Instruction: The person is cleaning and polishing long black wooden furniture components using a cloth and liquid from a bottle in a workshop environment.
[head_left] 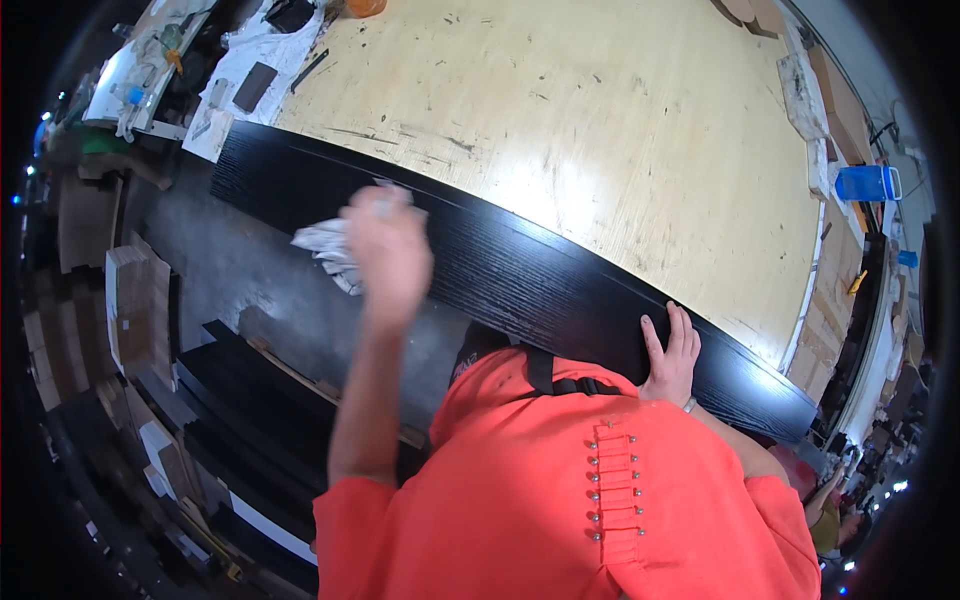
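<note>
Nearest the camera, a red shirt (560,470) fills the lower middle. Blurred, the left hand (390,250) is bunched round a white rag (325,245), which spills out to its left; how tightly the fingers close, I cannot tell. It is over the upper-left part of a black board (530,270). The right hand (672,365) rests on the board's lower-right part, fingers extended, thumb apart, gripping nothing. Under and between both hands, the board slants along the near edge of a pale table (560,120). Past its upper-left end, a dark block (255,87) lies on a white sheet (285,55). Far right stands a blue container (868,183), contents unclear. White print on the dark trousers (478,350) is too small to read.
</note>
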